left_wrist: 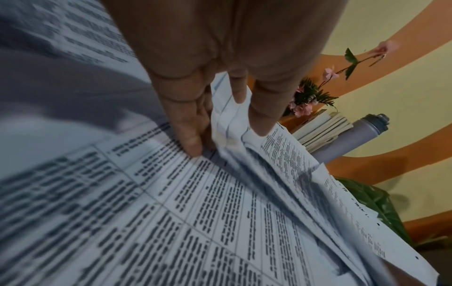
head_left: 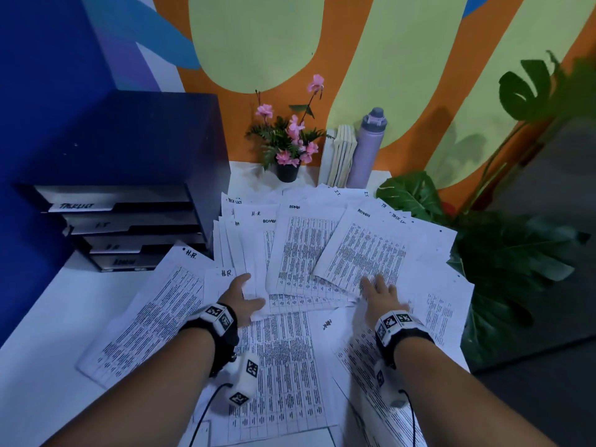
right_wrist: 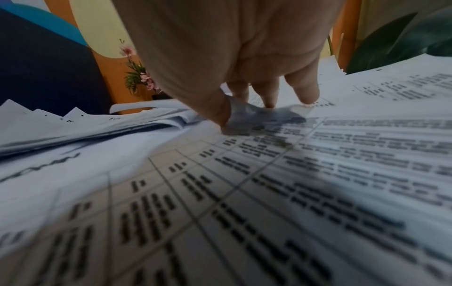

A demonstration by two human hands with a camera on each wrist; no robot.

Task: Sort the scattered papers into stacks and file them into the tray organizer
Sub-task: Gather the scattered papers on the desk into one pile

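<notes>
Printed sheets (head_left: pixel 300 253) headed H.R, ADMIN, I.T and TASK LIST lie fanned and overlapping over the white table. At the left stands the dark blue tray organizer (head_left: pixel 129 221), its trays labelled TASKLIST, I.T, H.R and ADMIN. My left hand (head_left: pixel 246 296) pinches the near edges of a few sheets (left_wrist: pixel 229 123) between thumb and fingers. My right hand (head_left: pixel 379 290) has its fingertips (right_wrist: pixel 269 102) on the near corner of an ADMIN sheet (head_left: pixel 364 250). Its thumb is tucked at that corner's lifted edge, pinching it.
A pot of pink flowers (head_left: pixel 287 171), upright books (head_left: pixel 342 156) and a purple bottle (head_left: pixel 367 146) line the back wall. Large green plant leaves (head_left: pixel 500 253) crowd the table's right edge. Bare tabletop (head_left: pixel 42 350) shows at the near left.
</notes>
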